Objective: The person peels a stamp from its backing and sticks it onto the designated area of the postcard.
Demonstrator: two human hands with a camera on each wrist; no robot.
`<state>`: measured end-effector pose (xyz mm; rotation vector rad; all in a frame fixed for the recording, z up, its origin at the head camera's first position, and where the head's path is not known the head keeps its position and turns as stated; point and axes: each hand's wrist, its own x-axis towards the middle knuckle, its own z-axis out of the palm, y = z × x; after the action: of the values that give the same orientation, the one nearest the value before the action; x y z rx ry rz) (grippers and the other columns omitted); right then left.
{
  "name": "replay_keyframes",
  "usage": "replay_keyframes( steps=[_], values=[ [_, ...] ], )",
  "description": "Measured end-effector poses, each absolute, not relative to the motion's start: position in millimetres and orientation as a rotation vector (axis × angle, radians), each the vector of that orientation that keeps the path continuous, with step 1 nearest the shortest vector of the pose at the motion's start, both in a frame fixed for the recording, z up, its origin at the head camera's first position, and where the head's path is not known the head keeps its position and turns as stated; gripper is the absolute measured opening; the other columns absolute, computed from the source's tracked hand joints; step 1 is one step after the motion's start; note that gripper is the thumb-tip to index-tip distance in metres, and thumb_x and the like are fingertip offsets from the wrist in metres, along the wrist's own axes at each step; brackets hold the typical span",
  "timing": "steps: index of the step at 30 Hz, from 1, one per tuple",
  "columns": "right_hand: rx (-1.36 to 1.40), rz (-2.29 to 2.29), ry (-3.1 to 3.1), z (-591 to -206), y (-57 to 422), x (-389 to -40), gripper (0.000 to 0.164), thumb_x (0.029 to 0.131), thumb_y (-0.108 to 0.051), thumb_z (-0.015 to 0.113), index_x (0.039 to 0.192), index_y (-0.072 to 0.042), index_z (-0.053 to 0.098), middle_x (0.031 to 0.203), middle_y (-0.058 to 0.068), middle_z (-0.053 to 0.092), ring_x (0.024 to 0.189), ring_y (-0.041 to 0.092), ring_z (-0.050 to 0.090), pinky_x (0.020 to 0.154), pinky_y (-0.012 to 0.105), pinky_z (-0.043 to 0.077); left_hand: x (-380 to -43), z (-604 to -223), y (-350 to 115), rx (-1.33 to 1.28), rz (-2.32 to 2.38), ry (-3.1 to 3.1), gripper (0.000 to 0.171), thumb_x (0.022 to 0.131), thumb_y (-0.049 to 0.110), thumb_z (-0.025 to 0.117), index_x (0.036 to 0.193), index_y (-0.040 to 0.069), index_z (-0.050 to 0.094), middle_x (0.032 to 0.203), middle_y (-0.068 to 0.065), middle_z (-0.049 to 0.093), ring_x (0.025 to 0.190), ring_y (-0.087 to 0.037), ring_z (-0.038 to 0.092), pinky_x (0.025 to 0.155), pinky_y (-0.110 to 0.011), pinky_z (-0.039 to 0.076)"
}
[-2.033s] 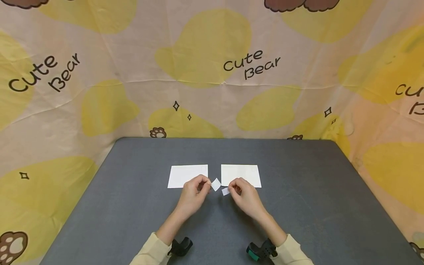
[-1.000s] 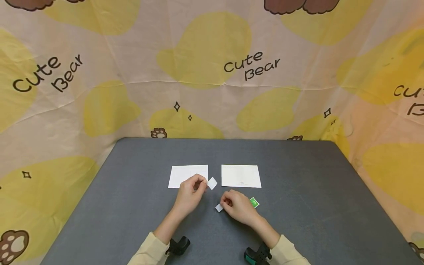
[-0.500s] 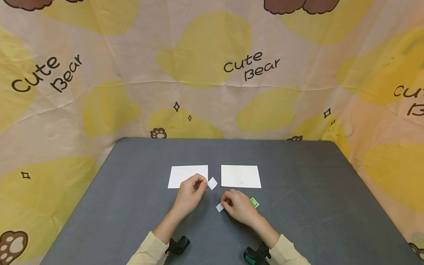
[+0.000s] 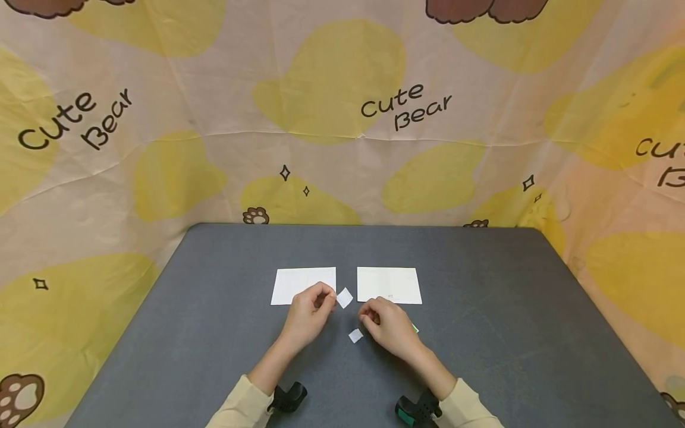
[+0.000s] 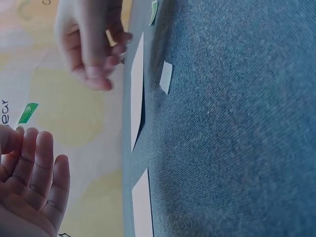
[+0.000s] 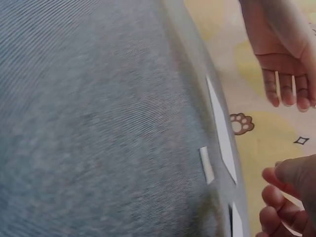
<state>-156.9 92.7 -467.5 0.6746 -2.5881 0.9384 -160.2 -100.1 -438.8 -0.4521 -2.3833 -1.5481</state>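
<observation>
My left hand (image 4: 308,314) pinches a small square stamp by its edge, raised near the two white cards. In the head view the stamp (image 4: 345,298) shows a white back; its green printed face (image 5: 28,113) shows in the left wrist view. My right hand (image 4: 393,330) hovers over the table with loosely curled fingers, and nothing is seen between them. A small white paper piece (image 4: 355,336) lies on the table just left of and below it. Another green stamp (image 4: 415,328) is mostly hidden behind the right hand.
Two white rectangular cards, a left card (image 4: 286,285) and a right card (image 4: 389,282), lie side by side on the grey table (image 4: 508,333). The right card bears a small mark near its lower edge. A patterned cloth (image 4: 332,77) hangs behind the table.
My right hand moved back toward me from the right card and set down the white paper piece, then released it and rose slightly. The left hand keeps its stamp, almost still.
</observation>
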Motion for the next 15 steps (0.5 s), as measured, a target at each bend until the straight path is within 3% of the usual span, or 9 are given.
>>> replay_keyframes(
  steps=[9,15],
  values=[
    [0.651,1.081,-2.481,-454,92,-158,0.012,0.079,-0.003,0.068,0.085,-0.013,0.068,0.068,-0.013,0.048,0.059,-0.001,0.041,0.052,0.016,0.037,-158,-441,-98,-0.481,-1.557,-2.393,0.017,0.086,0.000,0.057,0.076,0.013,0.061,0.063,0.006,0.058,0.057,-0.004,0.056,0.051,-0.020,0.047],
    [0.651,1.143,-2.480,-451,89,-158,0.012,0.081,-0.005,0.067,0.090,-0.012,0.069,0.070,-0.012,0.052,0.060,-0.001,0.044,0.053,0.016,0.040,-157,-443,-96,-0.468,-1.580,-2.405,0.016,0.086,-0.002,0.058,0.076,0.010,0.062,0.065,-0.001,0.062,0.058,-0.012,0.059,0.053,-0.019,0.048]
  ],
)
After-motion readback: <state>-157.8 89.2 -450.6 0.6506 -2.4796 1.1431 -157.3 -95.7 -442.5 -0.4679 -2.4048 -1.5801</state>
